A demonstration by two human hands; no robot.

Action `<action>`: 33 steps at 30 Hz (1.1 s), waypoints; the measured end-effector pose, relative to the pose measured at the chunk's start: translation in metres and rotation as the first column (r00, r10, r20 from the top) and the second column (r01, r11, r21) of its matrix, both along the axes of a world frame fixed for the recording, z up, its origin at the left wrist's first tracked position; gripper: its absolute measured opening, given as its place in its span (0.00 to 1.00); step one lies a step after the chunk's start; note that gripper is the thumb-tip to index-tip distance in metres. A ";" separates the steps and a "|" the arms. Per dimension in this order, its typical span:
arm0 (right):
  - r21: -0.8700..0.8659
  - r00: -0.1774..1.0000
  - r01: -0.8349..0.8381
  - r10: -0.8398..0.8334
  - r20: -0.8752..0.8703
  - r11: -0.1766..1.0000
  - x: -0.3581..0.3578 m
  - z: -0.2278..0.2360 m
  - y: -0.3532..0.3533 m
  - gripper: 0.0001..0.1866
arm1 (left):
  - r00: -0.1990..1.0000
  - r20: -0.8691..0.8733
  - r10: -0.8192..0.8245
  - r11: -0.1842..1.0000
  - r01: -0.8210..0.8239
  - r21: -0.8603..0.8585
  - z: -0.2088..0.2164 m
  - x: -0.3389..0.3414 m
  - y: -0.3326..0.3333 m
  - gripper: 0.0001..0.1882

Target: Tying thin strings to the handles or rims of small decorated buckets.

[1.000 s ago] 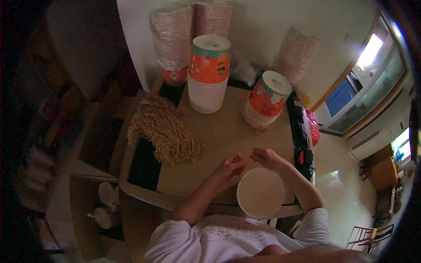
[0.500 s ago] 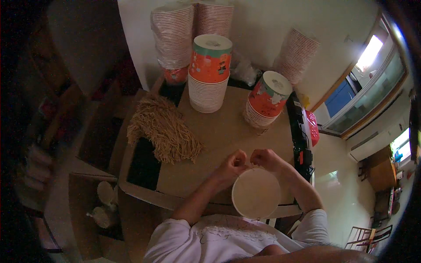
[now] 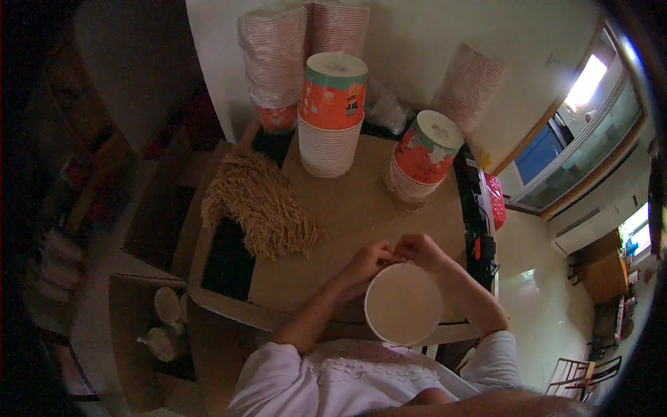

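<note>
A round white paper tub sits close against my body at the near table edge, its pale inside facing up. At its far rim my left hand is closed in a pinch. Beside it, my right hand is closed too, its fingertips meeting those of the left. Something thin and brownish shows between them, too small and dark to name. Further left on the cardboard lies a thick bundle of brown cords.
Beyond my hands stand an upside-down stack of orange and green paper tubs and a shorter tub stack. Plastic-wrapped tub stacks line the wall. An open cardboard box holding pale tubs is at lower left; a red basket stands at right.
My two hands have come together at the tub's far rim, closing the small gap between them. The tub has shifted very slightly left.
</note>
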State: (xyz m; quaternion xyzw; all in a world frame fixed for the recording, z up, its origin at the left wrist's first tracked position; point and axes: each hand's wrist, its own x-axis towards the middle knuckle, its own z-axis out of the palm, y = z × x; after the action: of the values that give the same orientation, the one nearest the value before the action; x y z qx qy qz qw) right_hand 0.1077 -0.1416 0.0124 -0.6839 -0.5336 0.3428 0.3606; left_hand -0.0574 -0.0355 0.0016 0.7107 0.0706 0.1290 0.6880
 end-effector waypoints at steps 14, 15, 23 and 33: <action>-0.094 0.986 0.124 -0.133 -0.101 0.988 -0.011 0.010 -0.013 0.03 | 0.975 -0.113 -0.190 0.782 0.080 -0.618 -0.019 0.007 -0.002 0.06; -0.078 0.989 0.132 -0.137 -0.060 0.988 -0.010 0.007 -0.015 0.03 | 0.975 -0.113 -0.193 0.782 0.083 -0.618 -0.012 0.006 -0.002 0.06; -0.084 0.991 0.134 -0.131 0.034 0.987 -0.016 0.018 -0.015 0.04 | 0.983 -0.152 -0.107 0.685 -0.038 -0.728 -0.007 0.001 -0.002 0.07; 0.231 0.871 0.187 -0.270 0.411 0.955 -0.045 0.025 -0.019 0.02 | 0.974 -0.201 -0.100 0.704 -0.074 -0.706 -0.011 0.005 -0.002 0.11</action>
State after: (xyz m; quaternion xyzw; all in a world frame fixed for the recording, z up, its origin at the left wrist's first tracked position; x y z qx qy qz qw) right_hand 0.0627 -0.1609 0.0375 -0.7657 -0.5450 0.0843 0.3308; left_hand -0.0523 -0.0370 -0.0093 0.4017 0.1868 0.0059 0.8965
